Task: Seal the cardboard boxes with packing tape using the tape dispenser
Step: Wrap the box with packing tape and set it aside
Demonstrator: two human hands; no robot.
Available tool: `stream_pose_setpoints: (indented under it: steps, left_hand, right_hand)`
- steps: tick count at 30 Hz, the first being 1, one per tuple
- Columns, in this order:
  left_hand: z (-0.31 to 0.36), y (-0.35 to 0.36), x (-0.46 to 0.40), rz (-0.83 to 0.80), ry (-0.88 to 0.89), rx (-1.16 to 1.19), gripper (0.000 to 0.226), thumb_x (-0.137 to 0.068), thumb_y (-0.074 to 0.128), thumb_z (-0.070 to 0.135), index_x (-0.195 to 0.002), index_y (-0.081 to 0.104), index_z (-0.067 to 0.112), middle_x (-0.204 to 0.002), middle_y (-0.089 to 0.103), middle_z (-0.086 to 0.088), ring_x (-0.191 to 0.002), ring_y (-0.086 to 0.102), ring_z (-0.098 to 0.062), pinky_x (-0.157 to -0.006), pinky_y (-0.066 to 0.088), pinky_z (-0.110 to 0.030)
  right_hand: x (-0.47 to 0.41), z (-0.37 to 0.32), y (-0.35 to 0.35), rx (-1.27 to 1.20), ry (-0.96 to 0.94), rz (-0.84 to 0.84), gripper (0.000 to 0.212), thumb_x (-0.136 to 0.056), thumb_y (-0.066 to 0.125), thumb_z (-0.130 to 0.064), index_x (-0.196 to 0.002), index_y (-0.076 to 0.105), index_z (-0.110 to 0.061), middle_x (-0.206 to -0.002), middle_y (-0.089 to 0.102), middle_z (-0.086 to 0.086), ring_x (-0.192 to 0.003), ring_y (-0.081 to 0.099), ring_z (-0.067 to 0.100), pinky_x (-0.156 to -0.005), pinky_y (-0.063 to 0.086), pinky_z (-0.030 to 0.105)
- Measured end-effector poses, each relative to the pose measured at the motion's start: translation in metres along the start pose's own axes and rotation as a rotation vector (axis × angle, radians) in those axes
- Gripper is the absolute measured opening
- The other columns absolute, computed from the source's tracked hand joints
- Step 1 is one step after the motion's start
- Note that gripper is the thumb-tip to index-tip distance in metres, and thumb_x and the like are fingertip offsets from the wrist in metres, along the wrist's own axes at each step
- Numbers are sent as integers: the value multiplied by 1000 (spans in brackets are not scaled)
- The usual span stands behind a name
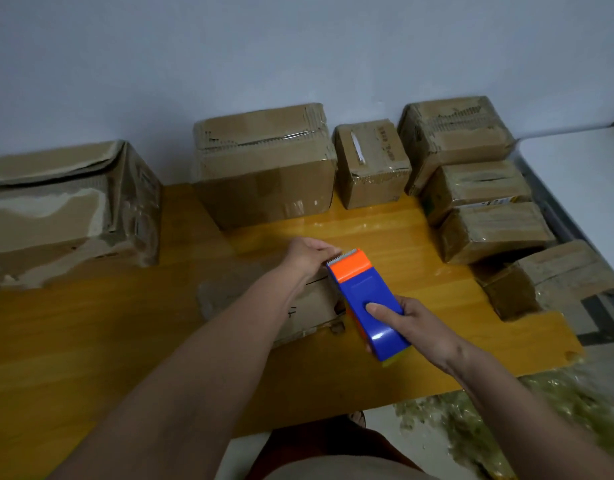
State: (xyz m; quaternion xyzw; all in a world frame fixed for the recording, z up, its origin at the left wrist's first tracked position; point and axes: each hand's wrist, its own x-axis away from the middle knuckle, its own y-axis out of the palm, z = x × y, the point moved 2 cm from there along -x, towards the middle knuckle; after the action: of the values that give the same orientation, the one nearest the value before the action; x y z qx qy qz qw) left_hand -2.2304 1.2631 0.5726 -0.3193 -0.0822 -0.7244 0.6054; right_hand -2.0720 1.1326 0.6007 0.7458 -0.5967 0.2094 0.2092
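At the far left edge of the table (91, 341) stands a large worn box (66, 209), its top flap looking loose and bulging. Near the middle of the table lies the box being worked on (309, 303), partly hidden under the arms. The left hand (307, 259) reaches over it, and its fingers (328, 255) seem to pinch the tape end at the toothed front of the tape dispenser (368, 299), though the tape itself is too clear to see. The right hand (420, 327) grips the blue body of the dispenser, thumb pressed on top, just above this box. Along the far edge and the right edge stand several more boxes (264, 168), most already shining with tape. I judge the sealing is well advanced; this box, and perhaps the left one, remain.
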Motion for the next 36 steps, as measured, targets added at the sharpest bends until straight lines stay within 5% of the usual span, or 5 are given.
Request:
stream_pose_setpoints:
  steps: [5,18,32,34,36]
  left_hand:
    - [1,-4,-17,70,-34,19,15,-83,74,16,-73,63,20,-76,69,3,-90,67,-16,-94,49,-34]
    - [-9,-18,-71,233,0,-177,6,-82,75,25,-85,74,20,-99,73,0,-83,61,-13,-78,49,-25]
    - [-33,-14,-111,165,-30,-267,8,-84,74,27,-86,72,19,-98,73,-1,-72,60,-12,-71,47,-24]
    - [-34,-13,-114,166,-78,-289,21,-82,76,30,-99,69,20,-114,69,-5,-91,63,-19,-83,52,-30]
    - [-35,-16,-117,206,-159,-367,72,-74,81,33,-135,48,16,-141,48,-10,-124,51,-28,-100,46,-39]
  right_hand:
    - [9,2,1,24,66,0,21,-88,62,-30,-90,61,-10,-72,70,9,-65,69,28,-56,53,28]
    - [-26,-20,21,-27,123,106,33,-88,65,-32,-89,67,2,-66,70,11,-54,67,25,-49,52,26]
    - [-58,-24,23,55,261,233,44,-83,69,-37,-87,67,7,-63,70,10,-47,65,18,-43,47,21]
    - [-60,-26,22,49,278,234,44,-83,69,-37,-85,67,7,-60,69,9,-47,64,17,-43,46,20]
    - [-61,-25,23,81,283,242,51,-82,70,-41,-92,66,9,-75,72,19,-59,66,25,-55,49,28]
